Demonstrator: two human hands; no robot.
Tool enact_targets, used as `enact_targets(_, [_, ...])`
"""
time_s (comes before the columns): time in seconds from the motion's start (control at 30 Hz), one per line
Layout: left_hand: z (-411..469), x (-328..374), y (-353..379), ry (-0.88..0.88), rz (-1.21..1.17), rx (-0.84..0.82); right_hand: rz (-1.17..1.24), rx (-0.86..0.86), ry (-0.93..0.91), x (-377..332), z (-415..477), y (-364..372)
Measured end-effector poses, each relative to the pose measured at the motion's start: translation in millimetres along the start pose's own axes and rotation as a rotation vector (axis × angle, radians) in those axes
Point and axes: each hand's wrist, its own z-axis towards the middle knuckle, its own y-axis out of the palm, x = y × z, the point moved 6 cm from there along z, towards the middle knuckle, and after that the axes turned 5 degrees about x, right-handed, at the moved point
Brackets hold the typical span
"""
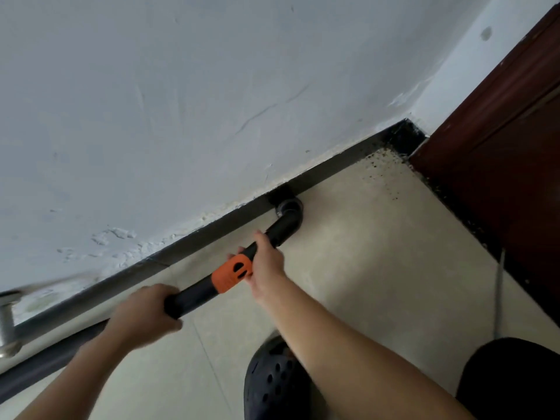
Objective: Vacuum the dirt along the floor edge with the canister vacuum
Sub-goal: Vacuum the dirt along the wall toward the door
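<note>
Vacuum pipe [200,292] runs from 8 o'clock to nozzle [288,210] at skirting. Left hand [145,316] wraps rear; right hand [268,262] clasps by orange collar [231,272]. Looks rigid, light; two-hand hold suits. Dirt [375,165] lies toward 2 o'clock corner.

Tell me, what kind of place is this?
Probably a room in a home: a painted wall with a dark baseboard, a pale tiled floor and a brown wooden door at the corner.

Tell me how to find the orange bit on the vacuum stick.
Start at the big white wall and drop to the dark strip along its bottom. A black vacuum tube slants toward it. The orange sleeve sits midway on it, beside the right hand, the only bright part.
</note>
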Motion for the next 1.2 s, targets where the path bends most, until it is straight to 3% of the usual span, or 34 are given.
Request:
enact_targets(0.2, [29,144,2,0.322,-0.143,0.141,0.050,0.242,-0.233,-134,16,-75])
enact_targets(0.3, [34,176,3,0.401,-0.155,0.149,0.072,0.326,-0.267,-159,18,-99])
enact_targets(0.53, [48,166,21,0.424,0.123,-0.042,0.204,0.355,-0.125,-100,0,-138])
enact_targets(0.77, [58,232,11,0.364,-0.111,0.042,-0.042,0.274,-0.217,-209,30,-121])
enact_targets(0.97, [64,272,10,0.470,-0.016,0.016,0.042,0.326,-0.232,-221,25,-164])
enact_targets(1.2, [90,283,-13,0.389,-0.097,0.140,-0.082,0.222,-0.266,-270,53,-122])
